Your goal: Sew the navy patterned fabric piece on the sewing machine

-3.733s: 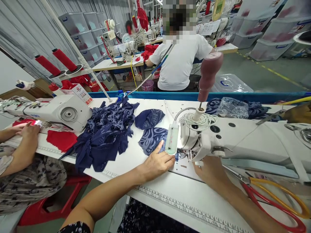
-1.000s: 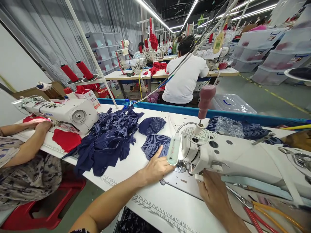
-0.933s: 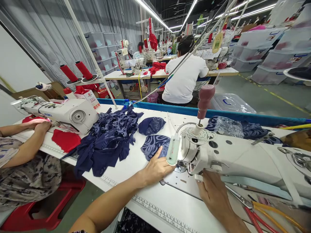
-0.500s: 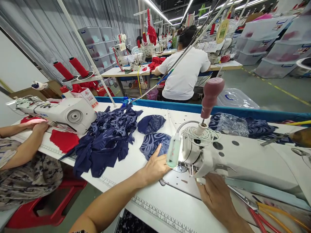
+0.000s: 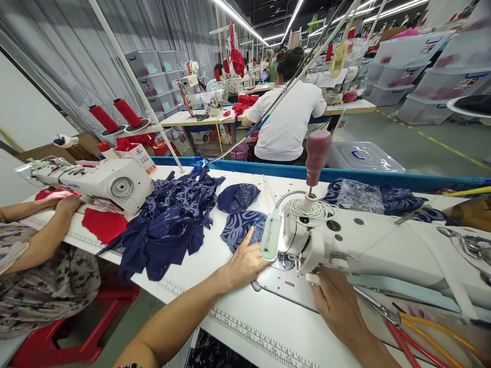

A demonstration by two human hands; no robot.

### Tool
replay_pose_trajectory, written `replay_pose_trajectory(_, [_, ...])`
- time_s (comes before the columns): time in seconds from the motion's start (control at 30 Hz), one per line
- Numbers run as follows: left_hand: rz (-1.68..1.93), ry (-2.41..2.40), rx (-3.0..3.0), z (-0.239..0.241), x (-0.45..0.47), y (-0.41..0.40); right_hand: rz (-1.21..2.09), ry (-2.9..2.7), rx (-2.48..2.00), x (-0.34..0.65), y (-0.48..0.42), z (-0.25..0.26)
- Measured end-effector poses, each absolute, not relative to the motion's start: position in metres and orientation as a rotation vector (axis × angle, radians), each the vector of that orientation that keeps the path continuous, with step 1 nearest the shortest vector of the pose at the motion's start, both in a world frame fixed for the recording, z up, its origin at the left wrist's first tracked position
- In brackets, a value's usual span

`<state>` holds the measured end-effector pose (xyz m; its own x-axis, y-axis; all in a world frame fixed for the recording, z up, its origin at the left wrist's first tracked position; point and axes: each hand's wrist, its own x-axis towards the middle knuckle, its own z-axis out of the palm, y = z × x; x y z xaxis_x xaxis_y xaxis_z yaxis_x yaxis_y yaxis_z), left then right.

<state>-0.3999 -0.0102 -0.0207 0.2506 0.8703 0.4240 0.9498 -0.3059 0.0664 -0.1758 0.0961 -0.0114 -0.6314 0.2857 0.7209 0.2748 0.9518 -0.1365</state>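
My left hand (image 5: 245, 263) lies on the near edge of a patterned navy fabric piece (image 5: 240, 227), palm down. One finger stretches out over the cloth; the other fingertips are hidden behind a pale green plate (image 5: 271, 237) on the sewing machine (image 5: 368, 250). Under the machine's arm, right of the needle area, is my right hand (image 5: 339, 306). Its fingers are mostly covered by the machine head, so whether it grips anything is hidden. A second navy piece (image 5: 238, 198) lies just beyond the first. Left of both sits a heap of navy fabric pieces (image 5: 169, 220).
Scissors (image 5: 379, 306) with orange and red handles lie beside my right forearm. A screwdriver with a dark red handle (image 5: 317, 153) stands upright on the machine. To the left, a co-worker's hands (image 5: 67, 204) are at another machine (image 5: 115, 181), near red fabric (image 5: 103, 225).
The view has shifted slightly, moving my machine a little left in the picture. Both hands keep nearly the same places, and the patterned piece shows no clear movement.
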Motion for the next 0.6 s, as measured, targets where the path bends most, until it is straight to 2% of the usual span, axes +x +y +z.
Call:
replay_pose_trajectory(0.23, [-0.764, -1.941, -2.279, -0.016, -0.400, -0.012, 0.018, -2.288, -0.314, -0.180, 0.096, -0.011])
replay_pose_trajectory(0.5, [-0.612, -2.106, -2.223, -0.014, -0.421, -0.055, -0.043, -2.309, -0.115, -0.181, 0.099, -0.010])
replay_pose_trajectory(0.6, [-0.593, -2.133, -2.137, -0.016, -0.414, -0.072, -0.176, -2.303, 0.004, -0.181, 0.097, -0.008])
